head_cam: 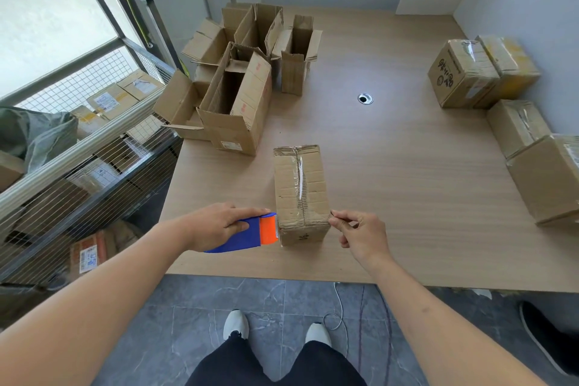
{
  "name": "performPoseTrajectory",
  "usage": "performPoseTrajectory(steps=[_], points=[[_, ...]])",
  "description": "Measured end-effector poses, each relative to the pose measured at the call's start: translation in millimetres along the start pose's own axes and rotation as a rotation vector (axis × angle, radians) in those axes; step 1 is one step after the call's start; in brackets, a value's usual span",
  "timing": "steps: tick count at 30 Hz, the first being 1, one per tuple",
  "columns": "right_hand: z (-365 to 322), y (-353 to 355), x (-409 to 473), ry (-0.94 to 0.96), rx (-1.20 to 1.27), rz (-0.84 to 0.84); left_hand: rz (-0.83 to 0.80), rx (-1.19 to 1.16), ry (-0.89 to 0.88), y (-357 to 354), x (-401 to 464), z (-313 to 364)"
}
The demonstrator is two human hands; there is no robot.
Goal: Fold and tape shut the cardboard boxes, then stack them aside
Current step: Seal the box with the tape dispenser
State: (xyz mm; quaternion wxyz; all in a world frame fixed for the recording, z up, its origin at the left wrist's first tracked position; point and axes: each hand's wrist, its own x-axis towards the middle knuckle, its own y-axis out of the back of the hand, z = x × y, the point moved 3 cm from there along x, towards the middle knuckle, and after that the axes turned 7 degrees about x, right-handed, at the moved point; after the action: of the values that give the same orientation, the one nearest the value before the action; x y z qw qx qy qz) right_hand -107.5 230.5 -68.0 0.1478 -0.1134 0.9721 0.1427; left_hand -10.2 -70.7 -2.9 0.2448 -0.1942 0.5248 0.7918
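A closed cardboard box lies lengthwise on the wooden table near its front edge, with clear tape along its top seam. My left hand grips a blue and orange tape dispenser, whose orange end touches the box's near left corner. My right hand pinches at the box's near right corner with thumb and forefinger; whether tape is between them I cannot tell.
Several open, untaped boxes crowd the table's far left. Taped boxes stand along the right edge, more closer in. A cable grommet sits mid-table. A wire-mesh cart with parcels stands to the left.
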Motion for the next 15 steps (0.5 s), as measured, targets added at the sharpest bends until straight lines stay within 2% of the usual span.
performPoseTrajectory(steps=[2, 5, 7, 9, 11, 15], points=[[2.3, -0.6, 4.2, 0.0, -0.013, -0.057, 0.003, 0.009, -0.001, -2.1, 1.2, -2.9], [6.4, 2.5, 11.1, 0.044, -0.181, -0.195, 0.013, -0.001, 0.005, -3.3, 3.2, -6.3], [6.1, 6.2, 12.5, 0.161, -0.228, -0.201, 0.02, -0.006, 0.003, -4.0, 6.3, -8.9], [0.7, 5.1, 9.7, 0.36, -0.291, -0.177, 0.011, 0.002, 0.001, -3.7, 8.6, -10.5], [-5.4, -4.5, 7.1, 0.55, -0.495, -0.219, -0.005, 0.003, -0.001, -3.1, 10.1, -11.0], [-10.2, -46.9, 4.9, 0.749, -0.954, -0.359, -0.041, -0.016, 0.017, -1.3, 10.6, -10.7]])
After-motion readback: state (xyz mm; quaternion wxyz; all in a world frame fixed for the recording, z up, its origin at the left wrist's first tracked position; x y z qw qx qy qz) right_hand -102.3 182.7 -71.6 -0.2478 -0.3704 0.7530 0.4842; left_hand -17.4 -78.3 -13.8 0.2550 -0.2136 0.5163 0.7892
